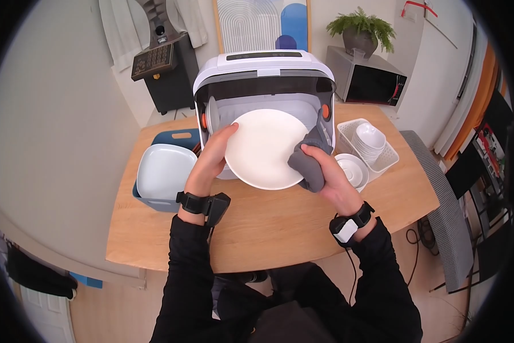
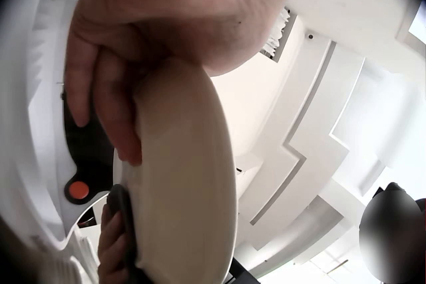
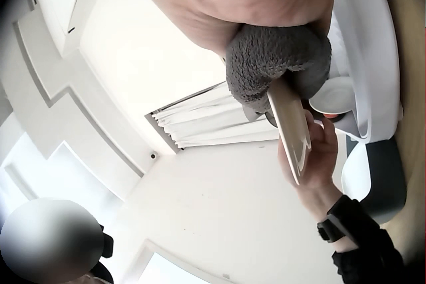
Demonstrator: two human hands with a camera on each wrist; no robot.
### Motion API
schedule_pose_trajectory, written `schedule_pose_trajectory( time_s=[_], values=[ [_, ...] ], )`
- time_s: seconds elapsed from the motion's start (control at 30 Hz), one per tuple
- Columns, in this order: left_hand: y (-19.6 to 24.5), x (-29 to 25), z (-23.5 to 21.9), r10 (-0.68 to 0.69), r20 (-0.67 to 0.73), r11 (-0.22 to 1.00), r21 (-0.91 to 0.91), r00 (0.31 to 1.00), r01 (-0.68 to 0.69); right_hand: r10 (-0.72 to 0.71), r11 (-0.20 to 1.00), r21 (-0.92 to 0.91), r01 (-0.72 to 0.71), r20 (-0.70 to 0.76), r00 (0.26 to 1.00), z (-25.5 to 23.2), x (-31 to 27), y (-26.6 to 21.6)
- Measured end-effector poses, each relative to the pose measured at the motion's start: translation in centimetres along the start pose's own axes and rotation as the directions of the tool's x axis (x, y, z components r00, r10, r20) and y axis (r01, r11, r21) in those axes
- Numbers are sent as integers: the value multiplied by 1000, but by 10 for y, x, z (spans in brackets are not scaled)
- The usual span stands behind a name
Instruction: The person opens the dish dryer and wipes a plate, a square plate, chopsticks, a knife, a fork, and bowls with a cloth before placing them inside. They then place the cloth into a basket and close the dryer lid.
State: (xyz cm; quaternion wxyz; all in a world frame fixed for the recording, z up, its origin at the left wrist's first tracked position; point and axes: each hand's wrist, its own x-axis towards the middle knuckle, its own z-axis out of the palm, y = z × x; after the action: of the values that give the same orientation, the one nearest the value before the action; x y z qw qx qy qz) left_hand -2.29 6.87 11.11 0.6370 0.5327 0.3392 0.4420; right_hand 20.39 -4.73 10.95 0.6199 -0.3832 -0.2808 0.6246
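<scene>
A round white plate (image 1: 265, 148) is held up in front of an open white countertop appliance (image 1: 262, 62). My left hand (image 1: 212, 154) grips its left edge, thumb on the upper face; in the left wrist view the fingers (image 2: 110, 97) curl behind it. On the right edge, my right hand (image 1: 336, 180) pinches the plate through a dark grey cloth (image 1: 308, 166). That cloth folds over the rim, as the right wrist view shows with its fluffy texture (image 3: 266, 61). Another white plate (image 1: 212, 115) stands upright inside the appliance at the left.
At the left, a blue bin (image 1: 160, 203) bears a squarish pale dish (image 1: 166, 171). To the right, a white basket (image 1: 387, 163) holds stacked bowls (image 1: 369, 140), with small plates (image 1: 353, 170) beside it. A microwave (image 1: 374, 80) bearing a potted fern (image 1: 360, 34) stands behind, on the wooden table (image 1: 257, 228).
</scene>
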Motion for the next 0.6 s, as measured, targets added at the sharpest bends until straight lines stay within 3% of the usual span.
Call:
schedule_pose_trajectory(
  time_s=[0.07, 0.1, 0.17, 0.27, 0.37, 0.47, 0.6],
  values=[
    [-2, 0, 2, 35, -40, 999, 10, 999, -35, -201, 963, -192, 190, -45, 978, -1, 8, -1],
    [0, -1, 4, 41, -73, 999, 15, 996, -41, -352, 898, -309, 313, -79, 933, -3, 13, -2],
    [0, 0, 4, 71, -124, 996, 55, 990, -64, -631, 682, -537, 497, -88, 771, -8, 24, -6],
    [-2, 3, 2, 141, -178, 982, 147, 974, -115, -845, 359, -594, 720, 120, 521, 7, 20, -20],
    [5, -8, 15, 204, -213, 967, 193, 955, -164, -820, 306, -669, 677, 176, 545, 21, 37, -22],
    [11, -21, 26, 273, -180, 948, 215, 945, -233, -816, 187, -704, 686, 278, 507, 34, 63, -14],
    [13, -33, 40, 406, -162, 875, 353, 899, -331, -745, 443, -508, 739, 249, 619, 57, 75, 1]
  ],
)
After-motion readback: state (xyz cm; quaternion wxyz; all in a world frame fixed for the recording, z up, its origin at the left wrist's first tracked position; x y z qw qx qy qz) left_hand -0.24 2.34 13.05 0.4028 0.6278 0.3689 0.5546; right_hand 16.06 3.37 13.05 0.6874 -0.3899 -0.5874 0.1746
